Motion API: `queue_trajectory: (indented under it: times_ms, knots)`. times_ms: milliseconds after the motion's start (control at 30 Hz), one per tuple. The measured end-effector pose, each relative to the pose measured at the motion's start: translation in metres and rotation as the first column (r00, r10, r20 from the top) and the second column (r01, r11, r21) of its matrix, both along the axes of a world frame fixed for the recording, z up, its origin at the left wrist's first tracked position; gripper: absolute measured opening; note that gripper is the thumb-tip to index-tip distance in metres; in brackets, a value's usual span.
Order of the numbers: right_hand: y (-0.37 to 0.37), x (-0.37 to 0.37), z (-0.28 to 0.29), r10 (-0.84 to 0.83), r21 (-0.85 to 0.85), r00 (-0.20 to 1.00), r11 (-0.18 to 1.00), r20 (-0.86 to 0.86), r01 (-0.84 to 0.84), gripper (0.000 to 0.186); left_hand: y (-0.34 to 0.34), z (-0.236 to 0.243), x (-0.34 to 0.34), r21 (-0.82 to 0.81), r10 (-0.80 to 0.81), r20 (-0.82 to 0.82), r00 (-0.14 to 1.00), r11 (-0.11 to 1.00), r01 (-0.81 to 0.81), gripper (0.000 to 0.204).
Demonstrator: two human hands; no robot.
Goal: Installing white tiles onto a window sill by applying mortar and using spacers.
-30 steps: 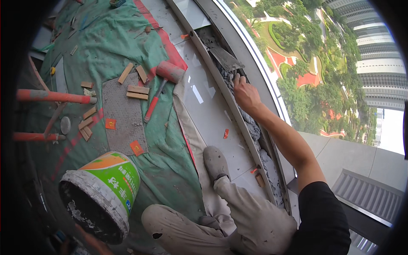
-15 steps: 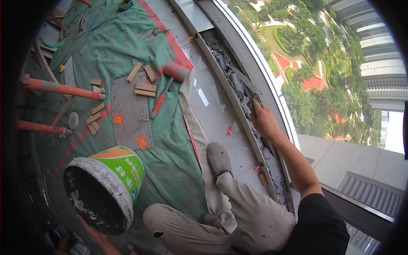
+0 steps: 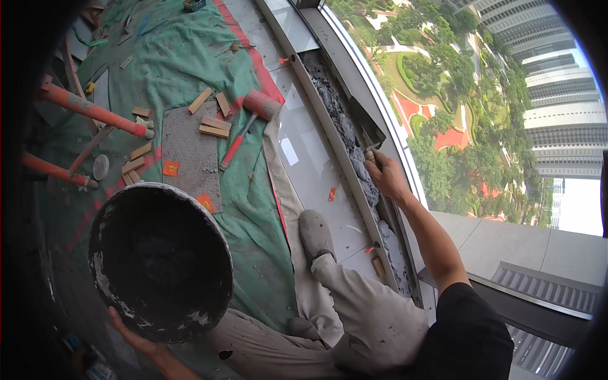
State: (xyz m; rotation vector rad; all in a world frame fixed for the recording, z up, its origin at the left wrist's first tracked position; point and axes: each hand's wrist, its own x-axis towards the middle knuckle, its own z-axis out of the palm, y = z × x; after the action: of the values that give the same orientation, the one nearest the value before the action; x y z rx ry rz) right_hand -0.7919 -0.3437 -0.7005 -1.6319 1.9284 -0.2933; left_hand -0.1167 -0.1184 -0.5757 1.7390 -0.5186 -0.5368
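My left hand [image 3: 135, 334] holds a bucket [image 3: 161, 253] by its lower left side. The bucket is tilted so that its dark mouth faces me, and grey mortar smears cling to the inner wall. My right hand [image 3: 386, 175] is closed round the handle of a trowel [image 3: 367, 123], whose dark blade is tipped up on edge over the window-side strip. Beneath the trowel runs a narrow trough of rough grey mortar [image 3: 339, 104], between a raised slab edge and the window frame.
A rubber mallet [image 3: 261, 106], wood blocks [image 3: 215, 126] and a textured grey tile [image 3: 190, 152] lie on green sheeting [image 3: 183, 69]. Orange metal legs [image 3: 95, 111] stand at left. Glossy pale tiles [image 3: 304, 149] border the trough. The window [image 3: 386, 107] is at right.
The bucket has swung right and turned its mouth toward me, hiding its green label. My right hand has drawn slightly nearer, and the trowel blade has rolled to show a dark face.
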Motion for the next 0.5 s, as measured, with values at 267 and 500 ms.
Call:
queue_trajectory:
  times_ms: [267, 500]
  knots:
    - [0.013, 0.014, -0.003, -0.098, -0.119, 0.995, 0.988, 0.017, 0.100, 0.035, 0.021, -0.040, 0.030, 0.051, -0.105, 0.232, 0.967, 0.994, 0.096, 0.101]
    - [0.030, 0.035, 0.014, -0.058, -0.116, 0.993, 0.991, 0.105, 0.070, 0.036, -0.018, -0.007, 0.022, 0.180, -0.408, 0.763, 0.501, 0.879, 0.442, 0.086]
